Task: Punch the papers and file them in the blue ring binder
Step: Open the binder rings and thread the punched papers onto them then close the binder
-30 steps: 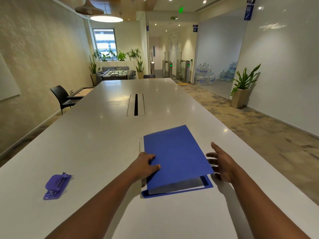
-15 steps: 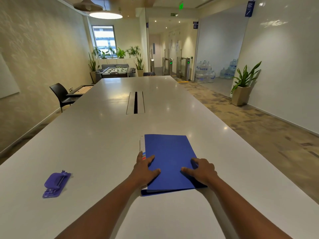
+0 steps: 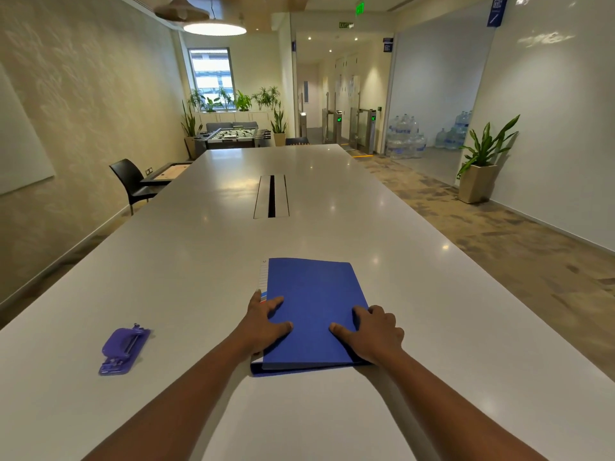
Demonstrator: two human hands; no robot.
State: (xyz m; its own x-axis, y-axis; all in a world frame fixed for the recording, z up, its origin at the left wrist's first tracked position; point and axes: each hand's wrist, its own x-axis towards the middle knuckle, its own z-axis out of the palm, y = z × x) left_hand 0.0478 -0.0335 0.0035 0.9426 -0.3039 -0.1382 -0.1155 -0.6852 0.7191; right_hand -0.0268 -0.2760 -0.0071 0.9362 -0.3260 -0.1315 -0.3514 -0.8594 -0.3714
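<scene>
The fingers of the left hand (image 3: pixel 266 322) and right hand (image 3: pixel 374 331) are laid flat and slightly spread on the closed blue ring binder (image 3: pixel 312 307). Its contents are hidden. It lies flat on the white table (image 3: pixel 199 261); a purple hole punch (image 3: pixel 123 350) lies well left.

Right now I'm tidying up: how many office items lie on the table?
2: the blue ring binder under both hands, and a purple hole punch to its left. Papers inside stay hidden.
</scene>
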